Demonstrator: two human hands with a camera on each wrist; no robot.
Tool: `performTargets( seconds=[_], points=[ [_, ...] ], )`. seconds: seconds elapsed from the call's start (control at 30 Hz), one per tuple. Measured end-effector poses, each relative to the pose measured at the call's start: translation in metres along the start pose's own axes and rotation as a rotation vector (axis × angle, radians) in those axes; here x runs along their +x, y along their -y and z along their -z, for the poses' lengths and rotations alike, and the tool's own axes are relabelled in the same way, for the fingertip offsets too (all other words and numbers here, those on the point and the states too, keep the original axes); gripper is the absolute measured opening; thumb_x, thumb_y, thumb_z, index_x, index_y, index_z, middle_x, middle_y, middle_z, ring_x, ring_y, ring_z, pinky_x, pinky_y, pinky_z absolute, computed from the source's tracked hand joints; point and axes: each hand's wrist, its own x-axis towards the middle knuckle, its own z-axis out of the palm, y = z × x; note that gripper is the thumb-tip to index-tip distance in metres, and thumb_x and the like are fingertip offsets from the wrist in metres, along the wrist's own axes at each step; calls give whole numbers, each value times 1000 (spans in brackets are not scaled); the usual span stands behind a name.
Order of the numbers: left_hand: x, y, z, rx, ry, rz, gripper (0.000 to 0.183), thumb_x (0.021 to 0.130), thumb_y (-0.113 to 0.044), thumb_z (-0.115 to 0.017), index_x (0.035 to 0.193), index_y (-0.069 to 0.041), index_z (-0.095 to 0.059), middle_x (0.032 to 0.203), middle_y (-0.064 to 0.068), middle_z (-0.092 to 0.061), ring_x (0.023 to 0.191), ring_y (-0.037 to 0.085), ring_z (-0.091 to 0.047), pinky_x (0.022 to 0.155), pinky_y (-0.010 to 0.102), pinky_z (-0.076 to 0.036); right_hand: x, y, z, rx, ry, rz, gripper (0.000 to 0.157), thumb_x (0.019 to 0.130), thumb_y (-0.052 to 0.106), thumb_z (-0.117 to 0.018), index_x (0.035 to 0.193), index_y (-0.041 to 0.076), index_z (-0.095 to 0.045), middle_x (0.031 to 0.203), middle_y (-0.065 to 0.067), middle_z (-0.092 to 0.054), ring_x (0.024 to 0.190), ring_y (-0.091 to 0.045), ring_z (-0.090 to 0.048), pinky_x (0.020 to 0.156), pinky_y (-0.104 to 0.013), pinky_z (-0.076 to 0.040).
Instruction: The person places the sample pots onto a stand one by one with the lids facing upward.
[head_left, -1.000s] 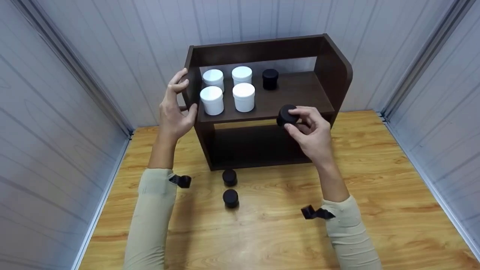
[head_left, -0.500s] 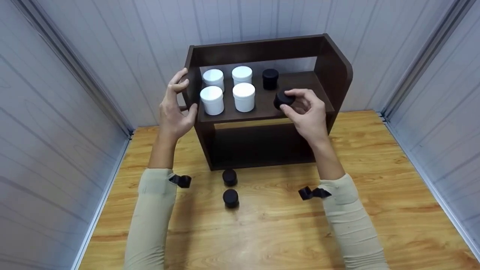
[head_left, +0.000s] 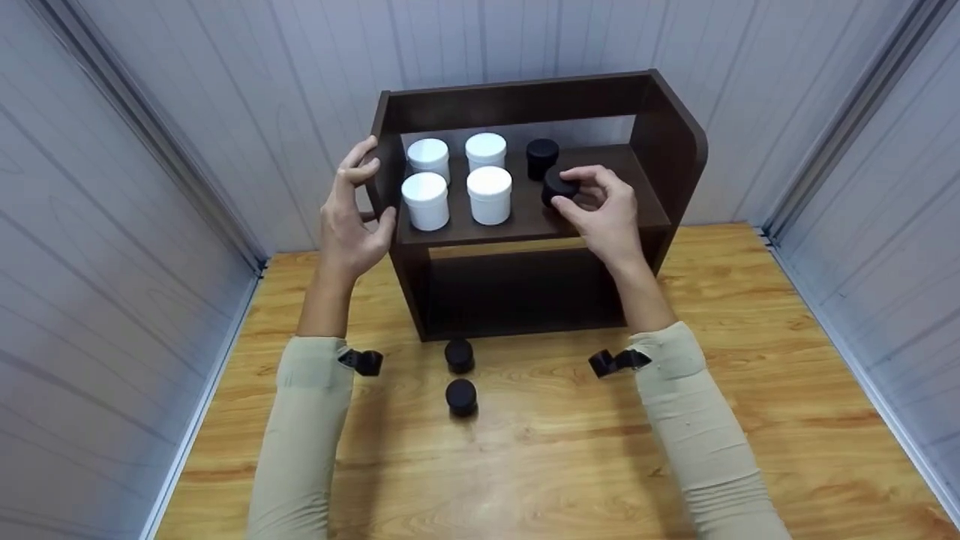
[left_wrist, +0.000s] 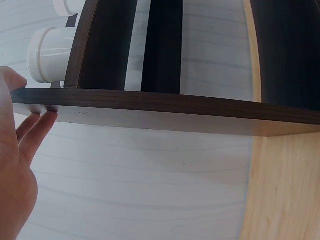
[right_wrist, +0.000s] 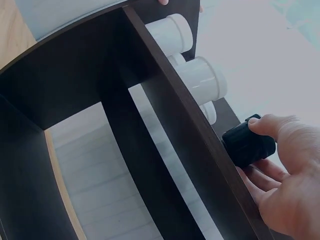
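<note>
My right hand point(head_left: 609, 217) pinches a black lidded jar point(head_left: 559, 187) between thumb and fingers, at the upper board of a dark brown shelf point(head_left: 525, 231). In the right wrist view this jar point(right_wrist: 247, 143) has its base right at the board. Just behind it stands another black jar point(head_left: 541, 159). My left hand point(head_left: 352, 217) grips the shelf's left side panel, thumb on the inner side and fingers on the outer, as the left wrist view shows. Between the hands, several white lidded jars point(head_left: 490, 196) stand upright in two rows on the upper board.
Two more black jars, one nearer the shelf point(head_left: 459, 355) and one nearer me point(head_left: 461, 397), stand on the wood-patterned floor point(head_left: 525, 465). The shelf's lower compartment point(head_left: 525, 292) opens toward me. Pale panel walls point(head_left: 135, 225) enclose the sides and back.
My right hand has carried the black jar from in front of the shelf's edge back and slightly left onto the upper board, up to the other black jar. My left hand has stayed put.
</note>
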Motion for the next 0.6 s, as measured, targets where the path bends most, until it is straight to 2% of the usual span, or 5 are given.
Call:
performTargets(
  seconds=[0.23,0.33,0.5,0.6],
  points=[
    [0,1,0,-9,-5,-8,52,87,12,-71,136,-2,-60,167,17,-60,150,35,-66,126,43,-54,4,1,-6,-53,21,-23,33,95,-2,-84,127,-5,-78,135,-19,-72,119,-24,-77,96,-18,-62],
    [0,1,0,-5,-5,-14,52,87,12,-71,136,-3,-60,167,17,-60,151,35,-65,126,43,-54,5,0,-7,-80,27,-26,34,95,-2,-84,128,-4,-78,136,-19,-71,123,-30,-77,100,-22,-63],
    [0,1,0,11,3,-10,53,89,11,-70,138,-5,-59,168,17,-59,152,35,-64,126,45,-55,5,1,-8,-119,44,-35,33,95,0,-84,128,-3,-78,136,-20,-72,126,-31,-77,107,-35,-64],
    [0,1,1,25,13,4,53,90,10,-69,139,-7,-58,169,15,-58,153,33,-63,127,46,-54,5,2,-8,-146,58,-40,32,96,2,-85,127,-2,-78,136,-20,-76,126,-30,-78,109,-38,-64]
  ],
)
